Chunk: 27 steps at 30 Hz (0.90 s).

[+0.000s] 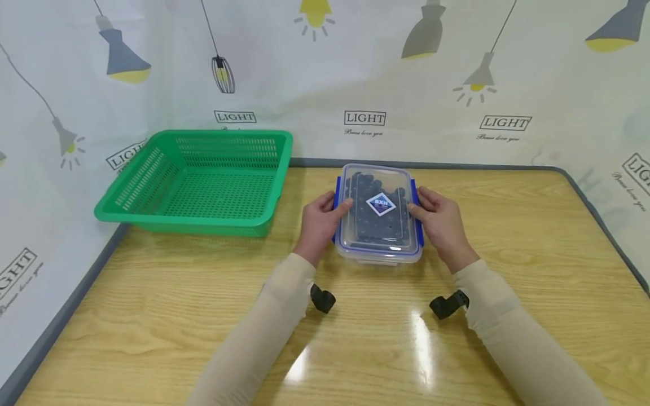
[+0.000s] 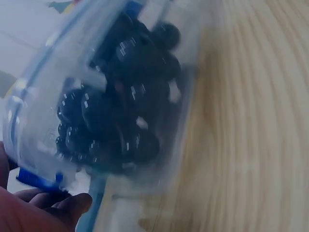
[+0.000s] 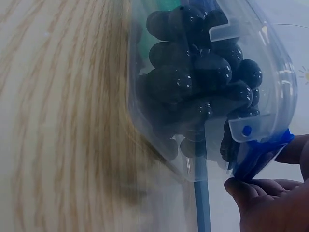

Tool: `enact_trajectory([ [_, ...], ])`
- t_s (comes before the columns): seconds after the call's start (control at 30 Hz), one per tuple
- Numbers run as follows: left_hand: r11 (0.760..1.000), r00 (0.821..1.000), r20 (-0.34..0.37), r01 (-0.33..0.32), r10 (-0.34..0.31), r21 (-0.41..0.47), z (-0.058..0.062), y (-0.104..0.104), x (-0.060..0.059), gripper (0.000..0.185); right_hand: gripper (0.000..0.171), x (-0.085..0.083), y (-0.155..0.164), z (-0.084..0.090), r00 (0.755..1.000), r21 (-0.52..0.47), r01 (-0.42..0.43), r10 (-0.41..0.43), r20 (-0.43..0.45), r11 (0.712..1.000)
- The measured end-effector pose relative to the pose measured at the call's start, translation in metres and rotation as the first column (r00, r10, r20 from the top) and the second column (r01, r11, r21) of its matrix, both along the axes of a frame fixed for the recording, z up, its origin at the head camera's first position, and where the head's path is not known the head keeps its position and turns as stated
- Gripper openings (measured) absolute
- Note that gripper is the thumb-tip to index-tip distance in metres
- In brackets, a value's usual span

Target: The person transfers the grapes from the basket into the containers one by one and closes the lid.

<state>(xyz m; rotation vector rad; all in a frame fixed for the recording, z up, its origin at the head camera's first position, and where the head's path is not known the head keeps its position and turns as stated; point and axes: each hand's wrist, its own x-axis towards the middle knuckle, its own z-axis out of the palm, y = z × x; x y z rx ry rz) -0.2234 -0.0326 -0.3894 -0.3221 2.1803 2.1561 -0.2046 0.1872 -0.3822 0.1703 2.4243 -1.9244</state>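
Note:
A clear plastic food container (image 1: 376,239) with a lid and blue side clips is in front of me, filled with dark, glossy round pieces (image 3: 169,84) that look like grapes. A diamond-shaped blue and white label marks the lid. My left hand (image 1: 320,223) grips its left side, the thumb over the lid's edge. On the opposite side my right hand (image 1: 444,228) holds it the same way. Both wrist views show fingers at a blue clip (image 2: 41,181). Whether the container's base touches the table cannot be told.
A green plastic basket (image 1: 190,225) with slotted walls stands at the back left of the wooden table (image 1: 376,338). Behind the table's grey edge hangs a white sheet (image 1: 304,84) printed with lamps. Each wrist carries a black strap mount (image 1: 322,299).

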Motion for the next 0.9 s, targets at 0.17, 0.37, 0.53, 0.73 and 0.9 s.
enact_trajectory([
  [0.17, 0.994, 0.997, 0.071, -0.039, 0.032, 0.098, -0.001, 0.004, -0.004, 0.058, 0.061, 0.0, 0.0, 0.001, 1.0, -0.017, -0.003, 0.003, -0.004, 1.0],
  [0.37, 0.994, 0.99, 0.132, -0.059, 0.048, 0.088, 0.006, 0.007, -0.003, 0.053, 0.061, 0.005, 0.001, 0.003, 1.0, -0.017, -0.018, 0.018, 0.005, 1.0],
  [0.53, 0.998, 0.997, 0.06, -0.046, 0.048, -0.04, 0.017, 0.007, -0.002, 0.043, 0.061, 0.004, 0.0, 0.01, 0.999, -0.003, -0.04, 0.04, -0.006, 0.999],
  [0.73, 0.98, 0.999, 0.039, -0.004, 0.012, -0.2, 0.013, 0.004, 0.0, 0.045, 0.06, 0.001, -0.004, 0.006, 0.999, 0.043, -0.052, 0.052, -0.005, 0.998],
  [0.9, 0.917, 0.997, 0.015, 0.074, -0.075, -0.392, 0.006, -0.001, 0.005, 0.054, 0.063, 0.002, 0.0, -0.001, 0.995, 0.123, -0.098, 0.094, 0.035, 0.988],
])
